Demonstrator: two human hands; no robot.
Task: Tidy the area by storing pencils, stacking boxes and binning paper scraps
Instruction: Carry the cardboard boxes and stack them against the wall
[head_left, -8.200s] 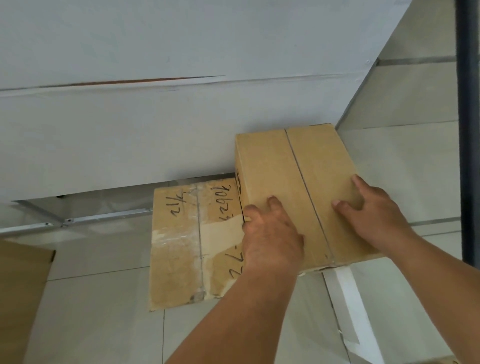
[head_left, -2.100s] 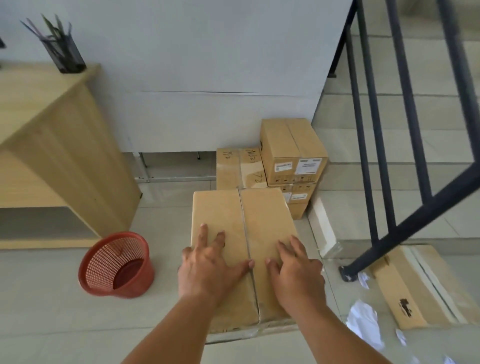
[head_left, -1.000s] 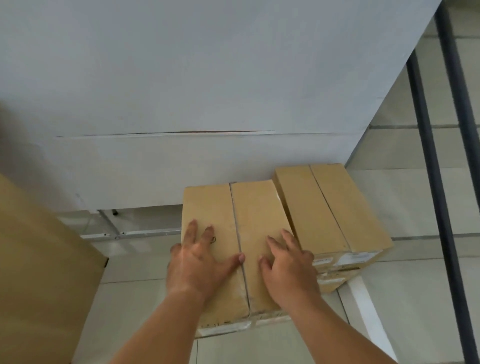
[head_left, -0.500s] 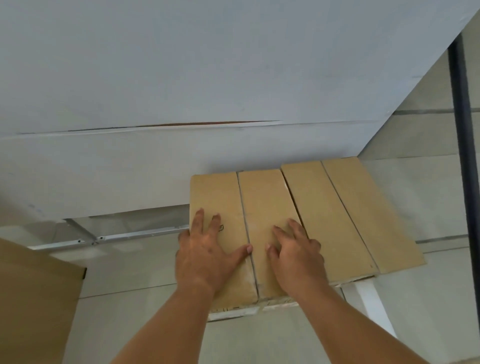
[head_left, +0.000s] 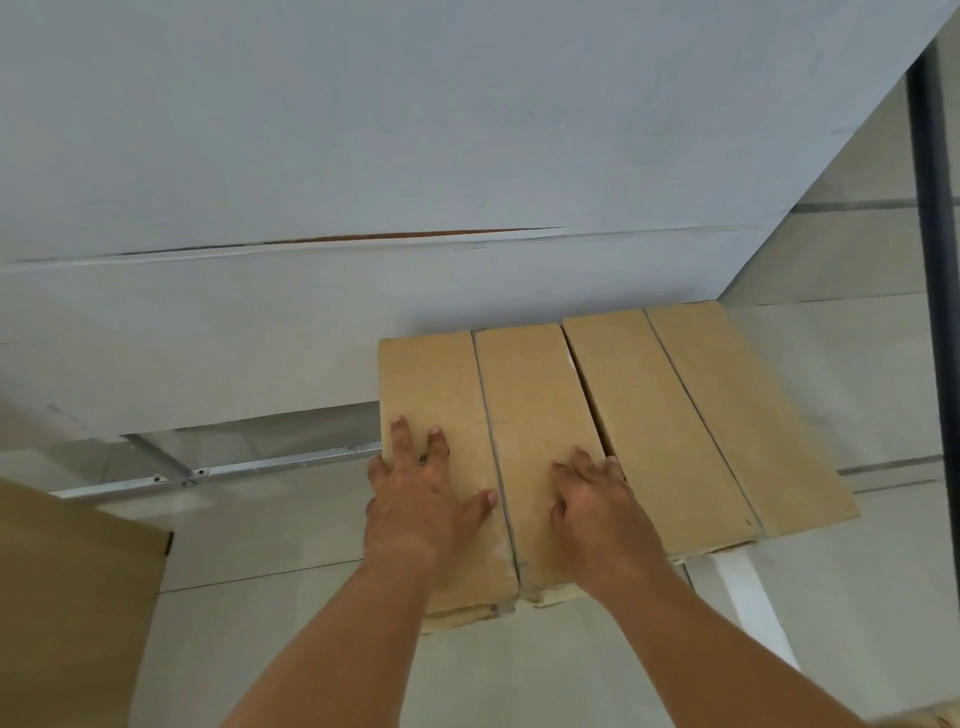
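Note:
Two brown cardboard boxes stand side by side against the white wall, their tops level. The left box (head_left: 524, 395) lies under both my hands. My left hand (head_left: 421, 499) lies flat on its left flap, fingers spread, thumb near the centre seam. My right hand (head_left: 597, 499) presses flat on its right flap, close to the gap between the boxes. The right box (head_left: 701, 415) touches the left one along its side and nothing rests on it. What the boxes stand on is hidden.
A light wooden cabinet side (head_left: 72, 597) fills the lower left corner. A metal rail (head_left: 218, 470) runs along the foot of the wall. A black railing post (head_left: 935, 260) rises at the right edge over pale tiled steps (head_left: 852, 249). A white strip (head_left: 748, 603) lies on the floor.
I carried the left box from the open floor to the wall and set it beside the right box. Since half a second ago both hands stay flat on its top; the view has shifted slightly.

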